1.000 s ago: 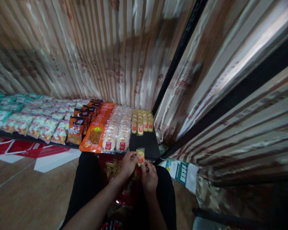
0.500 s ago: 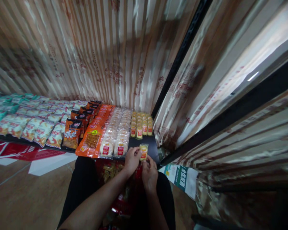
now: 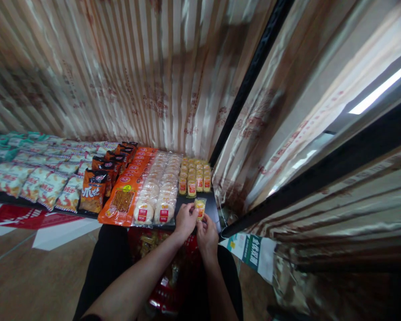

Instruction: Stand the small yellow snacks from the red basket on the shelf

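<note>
Both hands pinch one small yellow snack packet (image 3: 199, 208) just above the front edge of a low black shelf (image 3: 211, 207). My left hand (image 3: 186, 220) grips its left side and my right hand (image 3: 207, 232) holds its lower edge. Right behind the packet stand rows of the same small yellow packets (image 3: 193, 176). To their left lie rows of round white rice crackers (image 3: 158, 188).
Further left lie orange stick-snack packs (image 3: 125, 196), dark orange bags (image 3: 93, 195) and several white-and-green bags (image 3: 36, 178). A red bag of snacks (image 3: 167, 276) rests on my lap. Striped curtains hang behind and to the right, with a black post (image 3: 250, 76).
The packet and both hands have moved up and forward, from in front of the shelf edge to over its front edge. The view has shifted slightly.
</note>
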The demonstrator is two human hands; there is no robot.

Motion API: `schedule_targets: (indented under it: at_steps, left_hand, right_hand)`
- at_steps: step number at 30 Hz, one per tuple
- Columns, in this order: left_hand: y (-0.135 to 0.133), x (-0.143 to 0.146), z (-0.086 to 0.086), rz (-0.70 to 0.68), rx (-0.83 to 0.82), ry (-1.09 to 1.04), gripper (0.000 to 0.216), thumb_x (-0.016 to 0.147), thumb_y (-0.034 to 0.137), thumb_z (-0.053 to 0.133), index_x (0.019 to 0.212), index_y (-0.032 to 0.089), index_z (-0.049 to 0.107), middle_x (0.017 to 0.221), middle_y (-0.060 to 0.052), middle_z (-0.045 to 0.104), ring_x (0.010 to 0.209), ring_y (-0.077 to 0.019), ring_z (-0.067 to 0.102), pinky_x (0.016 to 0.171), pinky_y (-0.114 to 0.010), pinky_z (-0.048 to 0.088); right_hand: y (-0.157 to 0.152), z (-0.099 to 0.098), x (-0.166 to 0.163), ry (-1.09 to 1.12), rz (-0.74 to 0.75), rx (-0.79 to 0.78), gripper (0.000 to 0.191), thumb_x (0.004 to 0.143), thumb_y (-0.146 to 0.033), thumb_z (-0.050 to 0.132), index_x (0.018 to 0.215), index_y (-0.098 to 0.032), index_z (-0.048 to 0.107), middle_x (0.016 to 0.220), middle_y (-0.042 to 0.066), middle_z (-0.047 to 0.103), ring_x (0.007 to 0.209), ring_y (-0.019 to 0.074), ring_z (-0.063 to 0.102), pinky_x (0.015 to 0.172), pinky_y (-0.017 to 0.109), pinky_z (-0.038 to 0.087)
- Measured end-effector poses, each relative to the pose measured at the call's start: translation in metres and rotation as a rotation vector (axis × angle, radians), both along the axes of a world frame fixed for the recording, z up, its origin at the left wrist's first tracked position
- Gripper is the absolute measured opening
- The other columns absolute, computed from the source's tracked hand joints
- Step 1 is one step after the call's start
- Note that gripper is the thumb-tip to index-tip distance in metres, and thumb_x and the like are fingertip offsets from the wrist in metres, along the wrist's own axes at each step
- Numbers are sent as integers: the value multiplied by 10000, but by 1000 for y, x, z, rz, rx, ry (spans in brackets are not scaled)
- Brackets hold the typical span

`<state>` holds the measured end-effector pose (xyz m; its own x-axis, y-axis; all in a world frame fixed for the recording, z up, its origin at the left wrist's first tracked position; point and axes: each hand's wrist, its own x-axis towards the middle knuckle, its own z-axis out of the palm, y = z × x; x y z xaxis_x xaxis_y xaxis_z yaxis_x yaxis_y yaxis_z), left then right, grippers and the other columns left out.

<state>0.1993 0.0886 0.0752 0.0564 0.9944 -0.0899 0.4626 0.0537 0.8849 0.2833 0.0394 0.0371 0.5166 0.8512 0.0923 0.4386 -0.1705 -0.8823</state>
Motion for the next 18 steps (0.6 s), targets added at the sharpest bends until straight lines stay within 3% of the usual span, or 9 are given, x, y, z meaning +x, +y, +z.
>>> schedule_targets:
  at_steps: [13,18]
  left_hand:
    - [8,14,3,-1,-75,-59,412,817,125,438,1212,148,552,1108,-74,585,805,-101,596,828,-206,471]
    - [10,19,4,-13,-56,-123,366,830,147,453,1177,150,566,1133,-73,583,827,-101,597,846,-209,470]
  right_hand:
    - [25,-11,15,-81,-41,20,485,763,-368,466,1140,-101,612,1001,157,637,722,186,645,721,331,541]
    - [36,-6,13,-106,-104,57,474,770,-356,450,1138,-109,617,995,150,643,752,187,638,732,319,534]
